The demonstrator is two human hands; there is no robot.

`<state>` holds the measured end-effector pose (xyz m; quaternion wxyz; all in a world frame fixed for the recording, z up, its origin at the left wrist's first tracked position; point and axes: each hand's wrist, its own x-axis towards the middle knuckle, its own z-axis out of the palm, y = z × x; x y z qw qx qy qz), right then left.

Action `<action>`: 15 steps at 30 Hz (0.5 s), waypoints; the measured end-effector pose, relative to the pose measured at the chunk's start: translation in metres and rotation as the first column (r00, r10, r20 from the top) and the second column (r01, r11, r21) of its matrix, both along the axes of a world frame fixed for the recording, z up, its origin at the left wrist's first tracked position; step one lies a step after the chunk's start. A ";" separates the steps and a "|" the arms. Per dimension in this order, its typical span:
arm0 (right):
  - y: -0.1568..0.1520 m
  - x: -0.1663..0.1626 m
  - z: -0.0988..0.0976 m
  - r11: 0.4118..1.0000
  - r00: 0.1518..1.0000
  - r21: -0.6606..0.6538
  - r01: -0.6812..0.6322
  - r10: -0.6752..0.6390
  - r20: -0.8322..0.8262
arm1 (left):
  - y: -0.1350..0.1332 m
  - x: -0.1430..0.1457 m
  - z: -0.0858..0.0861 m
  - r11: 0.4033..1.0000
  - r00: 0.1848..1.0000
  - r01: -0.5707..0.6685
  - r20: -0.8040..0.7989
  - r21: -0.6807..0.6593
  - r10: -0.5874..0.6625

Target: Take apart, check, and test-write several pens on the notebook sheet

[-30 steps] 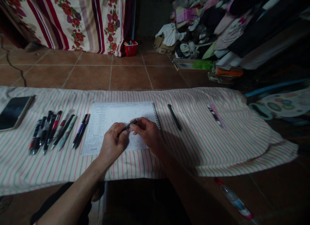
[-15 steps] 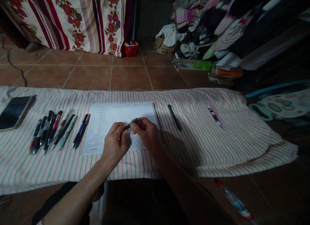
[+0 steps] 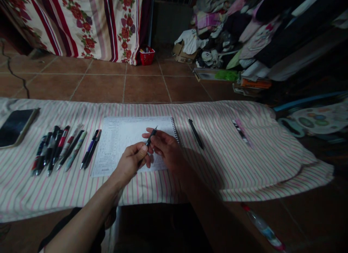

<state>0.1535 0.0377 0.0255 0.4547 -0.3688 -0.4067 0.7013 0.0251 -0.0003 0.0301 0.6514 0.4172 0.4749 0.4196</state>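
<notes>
My left hand (image 3: 131, 159) pinches slim black pen (image 3: 151, 137), tip up; my right hand (image 3: 166, 147) curls beside it, grip unclear; white spiral-bound notebook (image 3: 130, 129) beneath.

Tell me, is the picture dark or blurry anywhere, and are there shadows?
In the head view: dim overall, with a soft shadow on the striped cloth beside the right forearm; same view, the small print on the notebook is too fuzzy to read.
</notes>
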 end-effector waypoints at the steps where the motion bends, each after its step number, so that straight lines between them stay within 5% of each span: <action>1: 0.000 0.000 0.000 1.000 1.000 -0.010 -0.016 0.016 -0.022 | 0.000 -0.001 0.000 1.000 1.000 0.001 0.020 0.000 -0.001; 6: 0.002 0.002 -0.005 0.998 1.000 -0.057 -0.004 0.004 -0.001 | 0.000 -0.004 -0.002 1.000 0.999 -0.003 -0.037 0.018 0.003; 15: -0.001 -0.005 -0.006 0.995 0.987 0.043 0.094 -0.099 0.129 | -0.001 -0.003 -0.011 0.986 0.974 -0.084 -0.197 0.141 0.111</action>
